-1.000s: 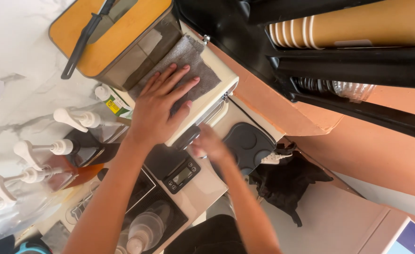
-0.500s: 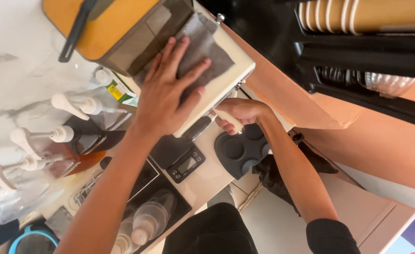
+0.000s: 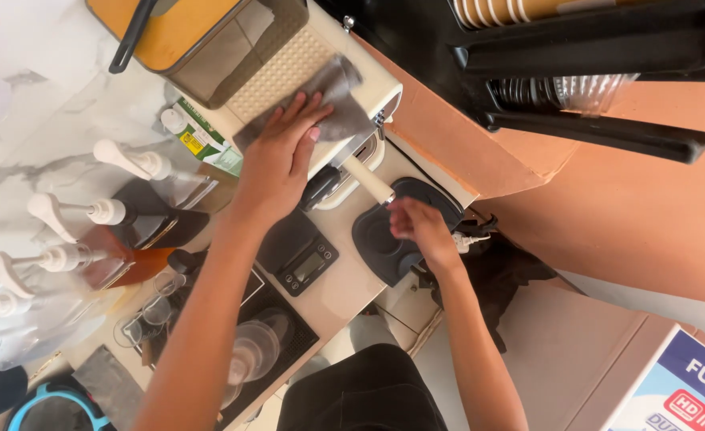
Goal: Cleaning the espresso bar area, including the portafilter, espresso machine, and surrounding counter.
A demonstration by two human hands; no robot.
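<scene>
Left hand (image 3: 285, 156) lies flat, fingers spread, pressing a grey cloth (image 3: 338, 100) onto the cream top of the espresso machine (image 3: 277, 76), at upper centre of the frame. Right hand (image 3: 418, 227) is curled at the end of the pale portafilter handle (image 3: 366, 179), just left of centre; it looks closed on the handle tip, but the fingers are partly hidden, so the grip cannot be confirmed.

Position of items:
1. Cloth: bunched toward its right end, overhanging the machine's front edge, the left part pinned under the palm.
2. Handle: juts from the machine front toward the lower right, its outer end above a dark tamping mat (image 3: 384, 239).
3. Scale (image 3: 304, 262): black, with a small display, on the table just left of the mat, nothing on it.
4. Syrup bottles (image 3: 121, 211): 3 or more with white pumps, left of frame, well apart from both hands.
5. Clear cups (image 3: 253, 347): stacked at lower centre, untouched.
6. Orange tray (image 3: 173, 28): at top left, touching the machine top.

Assessment of progress: the work appears to be in an early to middle stage. The portafilter seems seated in or at the group head, judged from the angle of the handle; whether it is locked cannot be told. No cup stands under the machine in view, and no coffee flow is visible. Wiping of the machine top is in hand and not evidently finished, since the cloth covers only the right part of the grille.
</scene>
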